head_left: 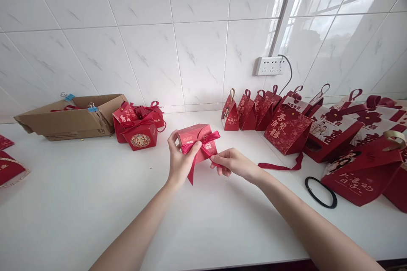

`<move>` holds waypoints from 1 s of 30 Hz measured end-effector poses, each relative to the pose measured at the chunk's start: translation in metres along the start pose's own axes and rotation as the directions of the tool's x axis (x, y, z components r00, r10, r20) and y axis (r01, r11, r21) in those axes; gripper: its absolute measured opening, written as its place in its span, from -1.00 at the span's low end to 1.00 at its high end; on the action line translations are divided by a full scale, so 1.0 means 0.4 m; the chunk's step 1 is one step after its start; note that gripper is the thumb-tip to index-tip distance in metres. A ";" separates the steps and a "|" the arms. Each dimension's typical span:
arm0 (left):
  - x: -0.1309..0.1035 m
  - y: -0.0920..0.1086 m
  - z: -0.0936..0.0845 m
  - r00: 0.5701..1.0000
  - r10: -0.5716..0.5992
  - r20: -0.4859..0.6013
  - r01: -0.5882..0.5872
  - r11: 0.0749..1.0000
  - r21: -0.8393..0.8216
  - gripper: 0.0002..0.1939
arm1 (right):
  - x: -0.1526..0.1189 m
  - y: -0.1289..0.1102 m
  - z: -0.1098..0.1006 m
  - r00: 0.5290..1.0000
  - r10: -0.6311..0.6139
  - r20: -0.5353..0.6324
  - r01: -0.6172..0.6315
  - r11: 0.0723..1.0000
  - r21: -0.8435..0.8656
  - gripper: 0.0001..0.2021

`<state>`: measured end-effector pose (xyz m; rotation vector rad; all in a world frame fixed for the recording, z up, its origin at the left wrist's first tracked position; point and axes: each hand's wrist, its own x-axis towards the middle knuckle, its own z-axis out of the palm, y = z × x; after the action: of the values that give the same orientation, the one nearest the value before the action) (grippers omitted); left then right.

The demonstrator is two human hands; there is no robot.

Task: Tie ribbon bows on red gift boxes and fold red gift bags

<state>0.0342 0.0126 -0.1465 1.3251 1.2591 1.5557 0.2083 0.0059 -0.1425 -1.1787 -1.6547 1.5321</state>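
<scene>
A small red gift box (194, 132) with gold print is held tilted above the white table, in the middle of the view. Around it runs a red ribbon (211, 137) tied in a bow on the front, one tail hanging down. My left hand (181, 156) grips the box from the left side, its thumb pressing near the bow. The fingers of my right hand (232, 162) pinch the ribbon's other tail at the box's lower right. The fingers behind the box are hidden.
Several red gift boxes (140, 136) stand beside a cardboard box (79, 123) at left. Many red gift boxes (288, 129) crowd the right side. A loose ribbon (280, 166) and a black ring (321, 192) lie before them. On the tiled wall sits a power strip (270, 66).
</scene>
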 end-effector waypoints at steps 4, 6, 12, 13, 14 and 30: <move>0.019 -0.016 -0.005 0.998 -0.061 -0.011 0.060 0.993 -0.097 -0.29 | 0.005 0.001 -0.004 0.999 0.053 -0.003 -0.053 0.994 -0.091 -0.66; 0.029 -0.020 -0.009 0.995 -0.098 -0.030 0.093 0.984 -0.150 -0.33 | 0.004 -0.001 -0.010 0.998 0.069 0.007 -0.066 0.979 -0.194 -0.69; 0.049 -0.010 -0.026 0.990 -0.132 -0.040 0.118 0.962 -0.247 -0.45 | -0.012 -0.001 -0.055 0.983 0.065 -0.172 -0.135 0.890 -0.435 -0.75; 0.051 -0.008 -0.028 0.992 -0.126 -0.019 0.118 0.961 -0.250 -0.43 | -0.014 0.002 -0.062 0.971 0.022 -0.240 -0.134 0.877 -0.461 -0.69; 0.051 -0.006 -0.029 0.993 -0.120 0.007 0.118 0.962 -0.246 -0.41 | -0.014 0.004 -0.066 0.958 -0.040 -0.284 -0.107 0.869 -0.484 -0.55; 0.018 -0.001 -0.020 0.934 -0.152 0.323 0.208 0.967 -0.145 -0.26 | -0.007 0.021 -0.038 0.812 -0.584 -0.007 0.470 0.660 -0.587 0.01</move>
<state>0.0251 0.0177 -0.1449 1.2434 0.9914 1.2425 0.2245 0.0099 -0.1478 -0.9322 -2.1377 0.5414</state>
